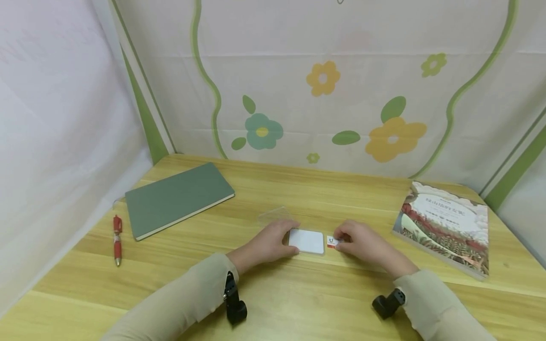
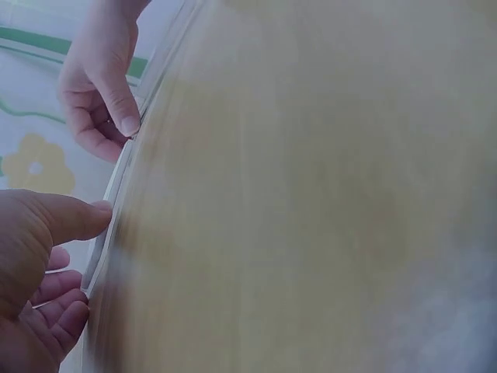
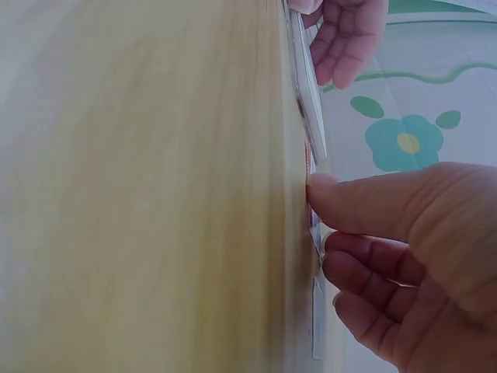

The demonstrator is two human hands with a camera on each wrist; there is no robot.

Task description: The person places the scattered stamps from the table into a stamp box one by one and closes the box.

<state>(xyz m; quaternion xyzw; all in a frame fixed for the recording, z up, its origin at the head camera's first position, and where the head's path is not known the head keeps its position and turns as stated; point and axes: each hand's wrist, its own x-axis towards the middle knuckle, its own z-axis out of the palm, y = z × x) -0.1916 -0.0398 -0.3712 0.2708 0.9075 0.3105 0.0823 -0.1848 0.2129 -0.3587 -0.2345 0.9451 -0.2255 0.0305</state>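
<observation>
My left hand (image 1: 273, 241) grips a flat white card-like piece with a clear rim (image 1: 306, 241) by its left end, thumb on the near edge and fingers on the far edge. In the left wrist view the same piece is seen nearly edge-on, slightly tilted at the tabletop. Just right of it, my right hand (image 1: 360, 241) pinches a small white card with a red strip and dark print (image 1: 331, 242) between thumb and fingers. The fingers cover this card's right part. Only a narrow gap separates the two pieces in the head view.
A clear plastic piece (image 1: 274, 214) lies behind my left hand. To the left are a green notebook (image 1: 180, 200) and a red pen (image 1: 117, 240). An illustrated book (image 1: 443, 227) lies at the right. A flowered curtain (image 1: 290, 94) hangs behind the wooden table (image 1: 298, 298).
</observation>
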